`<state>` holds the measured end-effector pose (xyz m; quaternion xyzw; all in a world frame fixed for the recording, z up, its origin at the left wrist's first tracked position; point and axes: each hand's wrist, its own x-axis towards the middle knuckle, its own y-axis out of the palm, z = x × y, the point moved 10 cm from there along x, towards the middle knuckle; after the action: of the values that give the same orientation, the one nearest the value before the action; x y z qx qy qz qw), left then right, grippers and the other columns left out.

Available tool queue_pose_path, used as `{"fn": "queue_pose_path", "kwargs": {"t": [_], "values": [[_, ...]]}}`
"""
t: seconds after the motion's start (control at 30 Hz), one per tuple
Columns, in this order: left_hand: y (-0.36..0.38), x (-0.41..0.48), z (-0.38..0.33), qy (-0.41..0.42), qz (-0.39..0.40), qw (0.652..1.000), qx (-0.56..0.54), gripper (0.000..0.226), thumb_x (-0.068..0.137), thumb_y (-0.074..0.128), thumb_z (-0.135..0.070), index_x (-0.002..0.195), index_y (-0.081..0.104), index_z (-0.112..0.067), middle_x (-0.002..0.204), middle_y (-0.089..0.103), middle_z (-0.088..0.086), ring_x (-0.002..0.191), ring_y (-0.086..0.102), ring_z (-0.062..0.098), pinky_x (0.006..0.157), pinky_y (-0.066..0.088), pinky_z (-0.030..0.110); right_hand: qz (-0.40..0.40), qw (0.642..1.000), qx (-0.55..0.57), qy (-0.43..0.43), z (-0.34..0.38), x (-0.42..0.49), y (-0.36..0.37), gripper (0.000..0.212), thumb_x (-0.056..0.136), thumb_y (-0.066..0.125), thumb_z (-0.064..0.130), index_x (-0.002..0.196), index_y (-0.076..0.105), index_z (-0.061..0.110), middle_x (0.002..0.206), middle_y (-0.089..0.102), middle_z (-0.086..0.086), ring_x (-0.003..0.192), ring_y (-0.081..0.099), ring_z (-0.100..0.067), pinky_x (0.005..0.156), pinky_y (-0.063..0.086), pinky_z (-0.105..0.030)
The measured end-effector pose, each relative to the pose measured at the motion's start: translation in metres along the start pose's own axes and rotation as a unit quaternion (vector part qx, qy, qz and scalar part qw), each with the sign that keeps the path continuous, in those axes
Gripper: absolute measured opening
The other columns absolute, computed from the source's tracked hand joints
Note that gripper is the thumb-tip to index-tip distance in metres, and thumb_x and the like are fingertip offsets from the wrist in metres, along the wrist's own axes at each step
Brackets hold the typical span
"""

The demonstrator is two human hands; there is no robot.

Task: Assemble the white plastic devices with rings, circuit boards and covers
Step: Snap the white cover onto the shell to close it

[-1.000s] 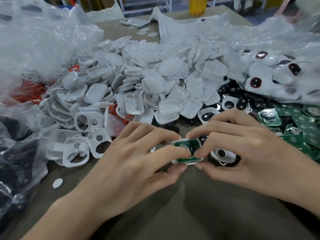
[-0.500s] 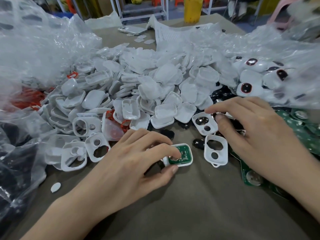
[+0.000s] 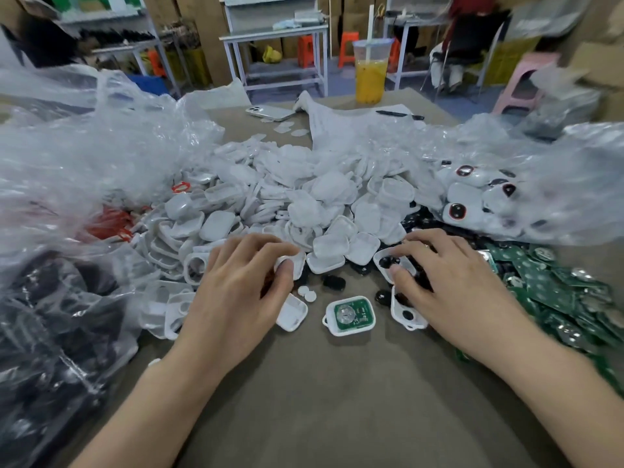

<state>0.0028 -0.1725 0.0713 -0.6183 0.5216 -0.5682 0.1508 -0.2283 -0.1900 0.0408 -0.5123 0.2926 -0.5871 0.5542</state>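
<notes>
A white shell with a green circuit board (image 3: 351, 315) seated in it lies alone on the table between my hands; neither hand touches it. My left hand (image 3: 243, 288) reaches to the near edge of the cover pile, thumb and fingers pinching a white cover (image 3: 296, 263). A second white cover (image 3: 292, 313) lies just under that hand. My right hand (image 3: 449, 282) grips a white front shell with holes (image 3: 385, 261) between thumb and fingers. Another white front shell (image 3: 407, 316) lies by its palm.
A big pile of white covers (image 3: 304, 204) fills the table's middle. Green circuit boards (image 3: 557, 292) lie right; finished devices (image 3: 472, 197) sit in clear plastic behind them. Red rings (image 3: 108, 221) are bagged left. A drink cup (image 3: 369, 72) and phone (image 3: 270, 112) stand far back.
My left hand let go of the shell with the board, which now lies on the table, and reached forward to a cover. My right hand took hold of a front shell. The camera tilted up.
</notes>
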Motion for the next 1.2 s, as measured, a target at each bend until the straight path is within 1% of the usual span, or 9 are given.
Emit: {"fn": "queue_pose_path", "kwargs": {"t": [0.17,0.37,0.47,0.6,0.83,0.93,1.03,1.1,1.2], "values": [[-0.001,0.003,0.008,-0.035,-0.016,0.999,0.004,0.024,0.097,0.059,-0.013,0.118,0.067,-0.020,0.099,0.058,-0.016,0.112,0.049,0.014,0.099,0.029,0.026,-0.032,0.999,-0.009,0.018,-0.006,0.002,-0.004,0.026,0.094,0.056,0.039,0.113,0.070,0.027,0.122,0.058,0.004,0.112,0.052,-0.024,0.098,0.042,-0.041],[0.002,0.005,0.010,-0.037,-0.010,0.999,0.007,0.026,0.097,0.058,-0.010,0.119,0.066,-0.021,0.111,0.064,-0.011,0.113,0.046,0.011,0.099,0.024,0.020,-0.065,0.996,-0.028,0.054,-0.010,0.020,-0.019,0.023,0.096,0.051,0.041,0.099,0.069,0.027,0.117,0.062,0.007,0.109,0.051,-0.021,0.096,0.036,-0.038],[0.002,0.005,0.013,-0.045,-0.017,0.999,-0.004,0.031,0.095,0.060,-0.008,0.121,0.062,-0.025,0.108,0.061,-0.018,0.114,0.045,0.007,0.100,0.024,0.020,-0.082,0.994,0.003,0.078,-0.008,0.034,-0.023,0.030,0.097,0.044,0.042,0.115,0.065,0.028,0.124,0.061,0.004,0.115,0.049,-0.022,0.099,0.036,-0.041],[0.002,0.005,0.012,-0.040,-0.020,0.999,-0.006,0.031,0.095,0.061,-0.006,0.120,0.062,-0.025,0.105,0.057,-0.022,0.111,0.045,0.006,0.098,0.024,0.018,-0.013,0.995,-0.013,0.099,-0.011,0.036,-0.003,0.050,0.099,0.042,0.047,0.144,0.044,0.028,0.146,0.048,-0.002,0.133,0.041,-0.025,0.114,0.024,-0.041],[0.002,0.007,0.013,-0.042,-0.028,0.999,-0.009,0.028,0.093,0.054,-0.011,0.117,0.064,-0.021,0.104,0.063,-0.014,0.108,0.047,0.008,0.101,0.019,0.008,-0.010,0.995,-0.009,0.100,-0.012,0.034,0.000,0.051,0.098,0.046,0.046,0.144,0.046,0.024,0.142,0.051,-0.005,0.127,0.045,-0.028,0.112,0.026,-0.040],[0.001,0.006,0.013,-0.038,-0.035,0.999,-0.008,0.028,0.091,0.055,-0.009,0.115,0.066,-0.019,0.102,0.065,-0.012,0.107,0.048,0.009,0.097,0.026,0.018,-0.060,0.993,0.015,0.096,-0.012,0.034,-0.010,0.039,0.098,0.052,0.038,0.131,0.056,0.018,0.127,0.055,-0.009,0.111,0.048,-0.030,0.100,0.036,-0.042],[0.000,0.006,0.011,-0.037,-0.027,0.999,-0.010,0.027,0.091,0.062,0.000,0.111,0.069,-0.016,0.099,0.066,-0.010,0.105,0.049,0.011,0.096,0.028,0.023,-0.132,0.988,0.038,0.063,-0.003,0.030,-0.029,0.021,0.096,0.052,0.035,0.096,0.062,0.016,0.098,0.059,-0.003,0.092,0.051,-0.026,0.085,0.040,-0.042],[-0.002,0.008,0.005,0.005,-0.001,1.000,-0.015,0.021,0.091,0.056,-0.007,0.100,0.073,-0.017,0.094,0.064,-0.013,0.100,0.053,0.014,0.097,0.030,0.025,-0.135,0.989,0.052,0.020,0.008,0.027,-0.031,0.022,0.097,0.049,0.035,0.082,0.056,0.020,0.083,0.058,0.005,0.082,0.052,-0.023,0.080,0.039,-0.040],[-0.008,0.002,-0.003,0.089,0.056,0.994,-0.029,0.025,0.088,0.050,-0.023,0.090,0.074,-0.025,0.096,0.064,-0.018,0.102,0.054,0.012,0.101,0.031,0.027,-0.129,0.989,0.065,-0.036,0.022,0.022,-0.029,0.022,0.098,0.049,0.035,0.078,0.049,0.025,0.077,0.055,0.009,0.077,0.050,-0.021,0.080,0.038,-0.039]]}}
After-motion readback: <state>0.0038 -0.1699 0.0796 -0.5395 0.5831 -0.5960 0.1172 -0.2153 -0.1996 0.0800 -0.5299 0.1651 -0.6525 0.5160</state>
